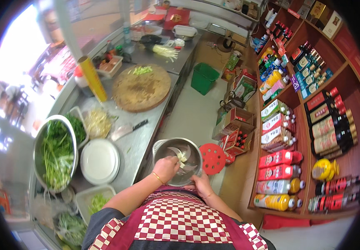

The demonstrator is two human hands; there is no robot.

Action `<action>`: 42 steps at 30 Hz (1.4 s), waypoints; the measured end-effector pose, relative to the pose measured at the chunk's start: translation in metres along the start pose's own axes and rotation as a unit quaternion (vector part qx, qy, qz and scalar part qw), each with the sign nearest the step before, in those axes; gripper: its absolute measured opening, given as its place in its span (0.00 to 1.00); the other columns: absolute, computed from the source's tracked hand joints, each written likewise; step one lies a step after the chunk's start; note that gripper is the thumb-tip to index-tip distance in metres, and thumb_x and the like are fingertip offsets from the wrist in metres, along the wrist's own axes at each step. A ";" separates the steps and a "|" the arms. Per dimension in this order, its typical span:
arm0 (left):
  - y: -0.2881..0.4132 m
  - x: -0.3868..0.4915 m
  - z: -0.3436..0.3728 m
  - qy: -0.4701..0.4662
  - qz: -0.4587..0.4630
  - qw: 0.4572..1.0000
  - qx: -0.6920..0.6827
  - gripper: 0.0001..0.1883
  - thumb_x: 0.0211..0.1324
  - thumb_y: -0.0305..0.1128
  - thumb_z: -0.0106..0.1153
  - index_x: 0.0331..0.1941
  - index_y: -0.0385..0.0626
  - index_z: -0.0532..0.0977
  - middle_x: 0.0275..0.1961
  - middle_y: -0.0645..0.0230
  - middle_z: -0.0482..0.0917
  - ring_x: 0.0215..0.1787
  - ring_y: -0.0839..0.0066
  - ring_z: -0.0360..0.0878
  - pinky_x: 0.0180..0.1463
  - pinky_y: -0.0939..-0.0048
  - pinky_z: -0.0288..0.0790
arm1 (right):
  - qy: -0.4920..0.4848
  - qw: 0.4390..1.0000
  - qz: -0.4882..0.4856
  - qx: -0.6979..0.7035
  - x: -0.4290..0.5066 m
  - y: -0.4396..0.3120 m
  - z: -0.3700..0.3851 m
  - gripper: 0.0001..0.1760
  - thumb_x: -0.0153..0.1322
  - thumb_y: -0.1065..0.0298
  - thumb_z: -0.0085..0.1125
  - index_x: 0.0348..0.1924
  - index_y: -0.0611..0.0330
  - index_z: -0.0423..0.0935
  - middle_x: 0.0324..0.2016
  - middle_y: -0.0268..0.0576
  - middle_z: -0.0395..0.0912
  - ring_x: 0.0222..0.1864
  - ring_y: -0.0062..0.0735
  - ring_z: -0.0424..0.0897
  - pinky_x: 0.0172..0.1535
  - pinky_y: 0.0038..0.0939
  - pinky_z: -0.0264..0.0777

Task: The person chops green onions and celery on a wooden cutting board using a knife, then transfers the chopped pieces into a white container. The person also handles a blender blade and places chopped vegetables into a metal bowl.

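My right hand (202, 185) grips the near right rim of a round metal bowl (190, 177), held in front of the checked apron. Over the inside of the bowl, my left hand (166, 169) has its fingertips at a few pale chopped pieces (182, 157); whether it pinches them cannot be told. Grey, curved blade-like shapes show inside the bowl. A kitchen knife (130, 130) with a black handle lies on the metal counter (139, 142). Beyond it, chopped pale green vegetable (142, 70) sits on a round wooden chopping board (142, 90).
Left on the counter are stacked white plates (98, 161), a metal bowl of leafy greens (58, 153) and a tub of chopped greens (100, 203). A red stool (212, 158) stands beyond the held bowl, a green bin (204, 78) farther off. Bottle shelves (301, 103) line the right.
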State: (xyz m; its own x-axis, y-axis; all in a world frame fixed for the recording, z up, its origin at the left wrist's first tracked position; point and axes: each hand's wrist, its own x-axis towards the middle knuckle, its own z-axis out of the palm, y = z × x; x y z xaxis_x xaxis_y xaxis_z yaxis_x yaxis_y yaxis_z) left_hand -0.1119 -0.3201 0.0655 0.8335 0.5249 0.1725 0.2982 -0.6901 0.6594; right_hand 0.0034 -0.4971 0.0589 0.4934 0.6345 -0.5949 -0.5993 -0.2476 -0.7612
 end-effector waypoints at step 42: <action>-0.129 1.146 0.213 0.125 -0.114 0.790 -0.590 0.15 0.60 0.24 0.71 0.50 0.36 0.83 0.47 0.66 0.89 0.49 0.80 0.83 0.55 0.69 0.78 | 0.279 0.664 -0.532 -0.446 0.898 -0.709 -0.185 0.51 0.74 0.74 0.64 0.81 0.70 0.40 0.73 0.64 0.61 0.72 0.53 0.67 0.74 0.44 0.59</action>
State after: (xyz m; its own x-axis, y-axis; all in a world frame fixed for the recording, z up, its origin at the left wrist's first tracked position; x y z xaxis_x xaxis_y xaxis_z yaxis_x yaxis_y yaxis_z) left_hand 0.9040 0.2646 0.0225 0.6589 0.7522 -0.0077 -0.3360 0.3034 0.8916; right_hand 0.9878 0.1125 0.0165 0.6443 0.4890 0.5880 0.7636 -0.3692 -0.5297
